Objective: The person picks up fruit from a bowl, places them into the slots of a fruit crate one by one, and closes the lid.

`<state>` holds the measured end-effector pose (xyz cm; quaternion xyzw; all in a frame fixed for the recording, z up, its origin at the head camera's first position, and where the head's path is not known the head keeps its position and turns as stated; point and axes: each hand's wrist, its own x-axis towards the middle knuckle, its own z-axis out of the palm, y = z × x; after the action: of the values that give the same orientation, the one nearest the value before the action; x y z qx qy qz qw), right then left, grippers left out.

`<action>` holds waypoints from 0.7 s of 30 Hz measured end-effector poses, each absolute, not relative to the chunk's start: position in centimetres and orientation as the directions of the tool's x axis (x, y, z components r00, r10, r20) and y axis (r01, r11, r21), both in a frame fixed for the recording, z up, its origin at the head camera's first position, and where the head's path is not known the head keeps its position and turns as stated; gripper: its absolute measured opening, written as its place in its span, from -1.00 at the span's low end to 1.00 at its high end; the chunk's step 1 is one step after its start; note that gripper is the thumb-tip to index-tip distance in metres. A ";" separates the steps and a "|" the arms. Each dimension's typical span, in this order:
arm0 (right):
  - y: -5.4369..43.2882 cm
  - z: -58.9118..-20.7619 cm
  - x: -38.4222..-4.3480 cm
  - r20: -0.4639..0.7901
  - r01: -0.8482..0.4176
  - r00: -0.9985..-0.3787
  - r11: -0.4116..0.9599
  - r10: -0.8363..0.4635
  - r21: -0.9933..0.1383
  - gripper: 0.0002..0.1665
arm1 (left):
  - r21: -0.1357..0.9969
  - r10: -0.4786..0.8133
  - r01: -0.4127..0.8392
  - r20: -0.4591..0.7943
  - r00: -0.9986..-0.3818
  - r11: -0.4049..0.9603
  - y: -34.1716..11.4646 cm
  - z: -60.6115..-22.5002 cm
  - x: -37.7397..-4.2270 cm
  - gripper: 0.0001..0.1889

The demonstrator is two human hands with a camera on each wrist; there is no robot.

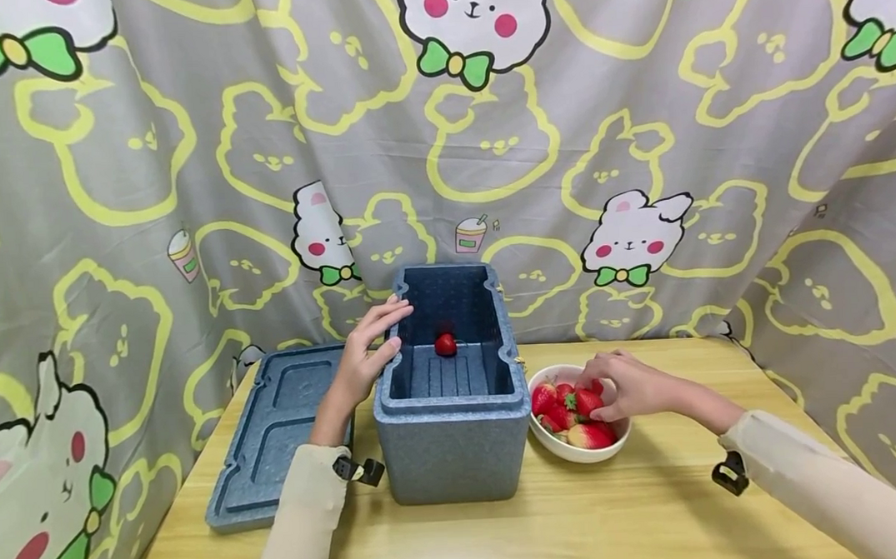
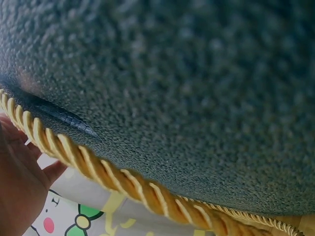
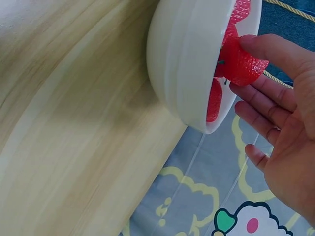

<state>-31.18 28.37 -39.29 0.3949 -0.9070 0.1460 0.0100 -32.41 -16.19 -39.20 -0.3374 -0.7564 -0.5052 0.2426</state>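
A blue-grey foam box [image 1: 456,458] stands uncovered on the table, with one red strawberry [image 1: 445,345] inside near its far end. My left hand [image 1: 364,354] rests on the box's left rim, fingers extended. To the right of the box is a white bowl [image 1: 576,455] of several strawberries [image 1: 567,416]. Over the bowl's right side, my right hand [image 1: 629,384] pinches a strawberry [image 3: 245,64] between thumb and fingers, as the right wrist view shows. The box wall fills most of the left wrist view, where the left hand's fingertips are partly hidden.
The box's lid [image 1: 263,438] lies flat on the wooden table [image 1: 579,524], left of the box. A gold twisted rope [image 2: 123,182] runs along the box's outside. Behind the table hangs a patterned curtain [image 1: 382,149].
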 end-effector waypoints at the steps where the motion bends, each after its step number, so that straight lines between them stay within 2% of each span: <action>1: 28.3 -39.3 -31.2 0.137 -0.720 -0.688 0.645 -0.713 -0.255 -0.62 | 0.600 0.266 0.755 0.708 -0.655 0.263 -16.2 -39.3 -32.4 -0.51; 6: 28.0 -38.9 -31.3 0.188 -0.733 -0.678 0.634 -0.711 -0.246 -0.60 | 0.601 0.263 0.756 0.709 -0.654 0.260 -16.1 -39.4 -32.5 -0.52; 13: 27.2 -37.8 -32.0 0.201 -0.707 -0.705 0.653 -0.680 -0.272 -0.62 | 0.601 0.266 0.757 0.709 -0.653 0.256 -15.9 -39.4 -32.5 -0.52; 21: 26.0 -36.7 -32.8 0.306 -0.726 -0.688 0.635 -0.658 -0.264 -0.58 | 0.604 0.257 0.751 0.707 -0.659 0.267 -16.1 -39.2 -32.4 -0.52</action>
<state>-32.77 26.01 -36.71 0.3846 -0.8997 0.1853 0.0909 -32.42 -16.08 -39.20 -0.3326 -0.7575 -0.5057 0.2444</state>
